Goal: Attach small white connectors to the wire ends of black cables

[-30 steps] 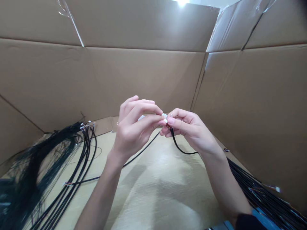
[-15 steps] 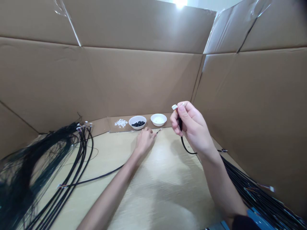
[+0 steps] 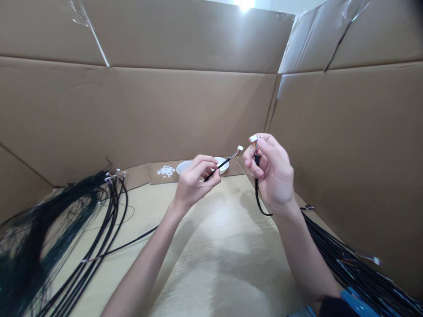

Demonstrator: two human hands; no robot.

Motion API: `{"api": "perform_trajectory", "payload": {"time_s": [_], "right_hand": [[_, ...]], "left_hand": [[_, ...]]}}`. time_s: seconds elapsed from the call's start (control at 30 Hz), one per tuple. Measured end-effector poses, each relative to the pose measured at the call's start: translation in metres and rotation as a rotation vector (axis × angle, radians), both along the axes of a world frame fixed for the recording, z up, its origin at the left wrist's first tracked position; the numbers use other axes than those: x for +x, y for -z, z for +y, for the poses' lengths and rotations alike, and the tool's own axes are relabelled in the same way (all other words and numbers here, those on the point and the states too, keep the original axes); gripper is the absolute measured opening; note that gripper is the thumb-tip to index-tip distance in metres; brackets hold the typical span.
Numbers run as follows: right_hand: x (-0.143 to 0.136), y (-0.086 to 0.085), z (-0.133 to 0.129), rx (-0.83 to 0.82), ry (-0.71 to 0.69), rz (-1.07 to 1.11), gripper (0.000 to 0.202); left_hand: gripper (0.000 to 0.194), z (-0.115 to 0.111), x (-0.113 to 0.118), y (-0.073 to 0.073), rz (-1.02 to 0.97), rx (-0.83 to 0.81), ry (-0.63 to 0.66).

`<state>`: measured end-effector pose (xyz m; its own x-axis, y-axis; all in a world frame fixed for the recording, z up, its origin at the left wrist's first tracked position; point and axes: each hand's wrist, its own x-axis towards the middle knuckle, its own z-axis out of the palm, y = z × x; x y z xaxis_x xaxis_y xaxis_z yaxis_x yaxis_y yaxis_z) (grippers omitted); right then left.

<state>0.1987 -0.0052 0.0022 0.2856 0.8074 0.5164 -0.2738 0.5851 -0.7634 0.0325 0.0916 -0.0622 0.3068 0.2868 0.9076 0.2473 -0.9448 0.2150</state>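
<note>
My left hand (image 3: pixel 198 176) pinches a black cable (image 3: pixel 218 169) between thumb and fingers, lifted above the table. Thin coloured wires come out of its end into a small white connector (image 3: pixel 240 148), which points toward the other hand. My right hand (image 3: pixel 272 169) is closed on a second black cable (image 3: pixel 257 182), which hangs in a curve below the fingers. That cable's white connector (image 3: pixel 254 138) sits at the thumb and index fingertips, with coloured wires beneath it. The two connectors are close but apart.
Behind my left hand stand two white bowls (image 3: pixel 183 167), partly hidden, beside scattered small white pieces (image 3: pixel 165 171). Bundled black cables (image 3: pixel 114 211) and thin dark strands (image 3: pixel 42 220) lie at left. More cables (image 3: pixel 350 259) lie at right. Cardboard walls (image 3: pixel 198 110) surround the table (image 3: pixel 211 246).
My left hand has risen off the table with the cable in it and moved toward the right hand. My right hand has shifted slightly right and up, turning its connector.
</note>
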Motion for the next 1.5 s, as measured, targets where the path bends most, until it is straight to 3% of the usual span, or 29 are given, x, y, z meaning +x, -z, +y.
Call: {"api": "perform_trajectory", "payload": {"time_s": [0.17,0.37,0.47,0.7,0.93,1.17,1.5], "right_hand": [[0.000,-0.001,-0.004,-0.018,0.093,0.014,0.028],[0.004,-0.005,-0.010,-0.068,0.033,-0.015,0.013],[0.005,-0.009,-0.013,-0.120,-0.067,0.007,0.010],[0.006,-0.013,-0.019,-0.190,-0.331,0.031,0.006],[0.007,-0.015,-0.023,-0.225,-0.542,0.102,0.009],[0.003,-0.014,-0.025,-0.225,-0.578,0.070,0.014],[0.001,-0.014,-0.024,-0.238,-0.617,0.024,0.007]], "left_hand": [[0.018,-0.032,-0.004,-0.028,-0.116,0.252,0.009],[0.021,-0.044,-0.003,-0.037,-0.139,0.365,0.016],[0.021,-0.046,-0.004,-0.039,-0.105,0.318,0.051],[0.022,-0.052,-0.018,-0.051,0.176,0.011,0.316],[0.025,-0.058,-0.024,-0.064,0.198,-0.109,0.394],[0.010,-0.065,-0.017,-0.063,0.055,-0.227,0.469],[0.016,-0.075,-0.014,-0.065,0.033,-0.168,0.366]]}}
